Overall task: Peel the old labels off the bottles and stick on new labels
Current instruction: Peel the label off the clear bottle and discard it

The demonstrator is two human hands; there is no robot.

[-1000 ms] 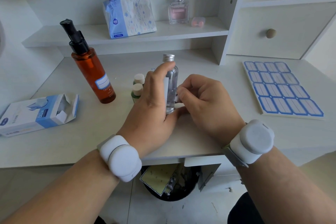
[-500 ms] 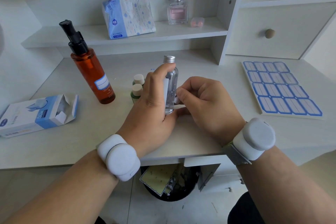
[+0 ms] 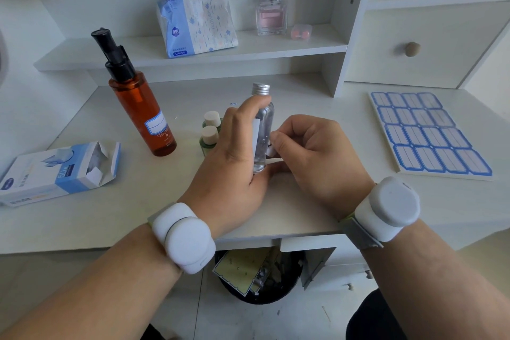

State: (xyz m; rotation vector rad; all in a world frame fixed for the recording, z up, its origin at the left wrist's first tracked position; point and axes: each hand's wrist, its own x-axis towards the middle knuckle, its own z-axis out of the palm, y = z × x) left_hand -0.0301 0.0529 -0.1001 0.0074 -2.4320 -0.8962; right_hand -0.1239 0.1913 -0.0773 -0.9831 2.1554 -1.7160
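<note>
- your left hand point(image 3: 234, 157) grips the clear bottle point(image 3: 262, 130) upright over the near-middle of the white desk point(image 3: 138, 201), thumb curled up near its silver cap point(image 3: 260, 89).
- your right hand point(image 3: 317, 154) is curled beside the bottle, fingertips pinching a white label edge point(image 3: 271, 151) low on its right side.
- amber pump bottle point(image 3: 138, 102) stands left of centre on the desk, blue-bordered label facing you.
- two small green bottles point(image 3: 210, 132) with pale caps sit just behind your left hand.
- sheet of blue labels point(image 3: 427, 132) lies flat at the right of the desk, well apart from the hands.
- open blue-white box point(image 3: 58, 171) lies at the near-left edge.
- far shelf point(image 3: 276, 47) holds a tissue pack point(image 3: 196, 19), pink perfume bottle point(image 3: 271, 12), small pink case point(image 3: 301, 32).
- drawer with round knob point(image 3: 412, 49) far right.
- black bin point(image 3: 262, 276) with paper scraps on the floor under the desk.
</note>
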